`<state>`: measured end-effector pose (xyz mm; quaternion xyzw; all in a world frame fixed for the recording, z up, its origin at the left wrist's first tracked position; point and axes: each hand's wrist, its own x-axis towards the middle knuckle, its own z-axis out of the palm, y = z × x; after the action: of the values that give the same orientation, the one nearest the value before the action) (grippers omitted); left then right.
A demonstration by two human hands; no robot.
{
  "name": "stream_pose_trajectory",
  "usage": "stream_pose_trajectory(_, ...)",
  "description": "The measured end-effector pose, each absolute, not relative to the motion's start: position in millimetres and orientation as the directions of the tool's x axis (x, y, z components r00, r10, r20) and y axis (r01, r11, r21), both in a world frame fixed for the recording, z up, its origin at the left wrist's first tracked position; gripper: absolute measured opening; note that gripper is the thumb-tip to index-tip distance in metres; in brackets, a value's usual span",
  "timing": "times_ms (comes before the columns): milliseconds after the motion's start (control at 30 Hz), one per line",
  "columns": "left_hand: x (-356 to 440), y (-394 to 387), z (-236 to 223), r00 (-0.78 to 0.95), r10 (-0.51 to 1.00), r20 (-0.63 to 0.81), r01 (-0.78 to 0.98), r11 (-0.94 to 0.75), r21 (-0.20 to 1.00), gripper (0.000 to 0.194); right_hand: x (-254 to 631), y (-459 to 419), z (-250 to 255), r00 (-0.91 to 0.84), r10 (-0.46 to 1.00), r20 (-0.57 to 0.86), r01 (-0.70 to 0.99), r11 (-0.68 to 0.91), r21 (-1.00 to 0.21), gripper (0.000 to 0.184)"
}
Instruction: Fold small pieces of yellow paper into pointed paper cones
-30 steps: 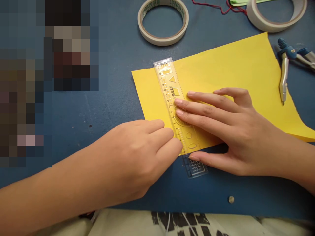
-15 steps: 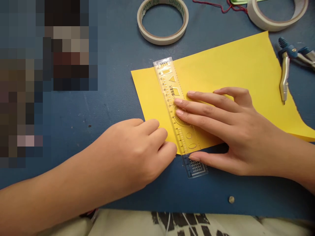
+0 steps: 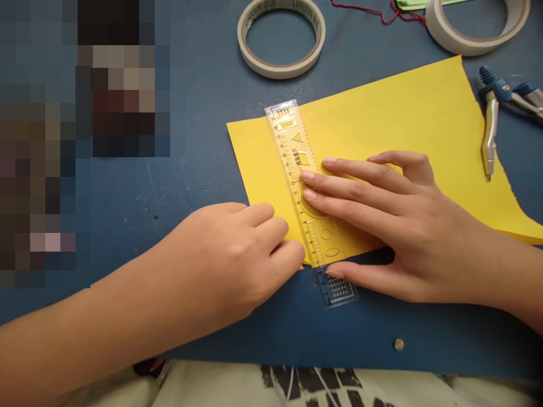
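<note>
A sheet of yellow paper point(image 3: 407, 118) lies on the blue tabletop, with a clear plastic ruler point(image 3: 302, 148) slanting across its left part. The ruler's near end sticks out past the paper's lower edge. My right hand point(image 3: 394, 220) rests flat with fingers spread, its fingertips pressing on the ruler and paper. At the paper's lower left edge, beside the ruler, my left hand point(image 3: 241, 254) is closed, knuckles up, pinching the paper's edge. Its fingertips are mostly hidden beneath the hand.
A roll of tape point(image 3: 282, 70) stands beyond the paper, and a second tape roll point(image 3: 470, 48) sits at the far right near red string point(image 3: 384, 20). A compass point(image 3: 491, 130) lies on the paper's right edge. A small metal stud point(image 3: 399, 344) is near the table's front edge.
My left hand has shifted very slightly upward at the paper's edge. My right hand and the ruler have stayed put.
</note>
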<state>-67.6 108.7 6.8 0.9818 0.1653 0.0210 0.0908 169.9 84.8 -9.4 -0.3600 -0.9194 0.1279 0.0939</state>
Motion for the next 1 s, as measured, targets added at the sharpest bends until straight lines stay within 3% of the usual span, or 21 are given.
stream_pose_trajectory(1000, -65.8, 116.2, 9.8, 0.945, 0.327, 0.024, 0.316, -0.927, 0.205, 0.027, 169.7, 84.5, -9.8, -0.724, 0.685, 0.084, 0.636, 0.709, -0.303, 0.061)
